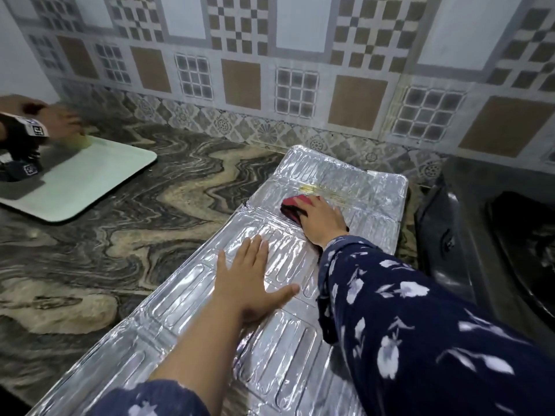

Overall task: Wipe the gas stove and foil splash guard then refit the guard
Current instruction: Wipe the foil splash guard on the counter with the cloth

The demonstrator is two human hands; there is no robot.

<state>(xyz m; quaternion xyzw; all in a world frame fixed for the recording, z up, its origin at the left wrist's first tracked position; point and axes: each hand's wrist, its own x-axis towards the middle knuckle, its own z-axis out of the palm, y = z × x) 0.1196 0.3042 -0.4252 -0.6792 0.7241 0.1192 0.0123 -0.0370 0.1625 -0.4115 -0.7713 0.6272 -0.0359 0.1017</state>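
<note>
The silver foil splash guard (192, 298) lies flat on the marble counter, stretching from the near left to the far right. My left hand (255, 280) presses flat on its middle, fingers spread, holding nothing. My right hand (322, 220) is pressed on a dark red cloth (291, 207) at the guard's far panel, beside a yellowish greasy streak (324, 190). The black gas stove (486, 235) stands at the right, just past the guard's edge.
A pale green tray (90, 181) sits at the far left of the counter, where another person's hand (60, 118) rubs it with a yellow sponge (81, 141). The patterned tiled wall (285, 70) runs behind. Grey swirled countertop (135, 241) shows between tray and guard.
</note>
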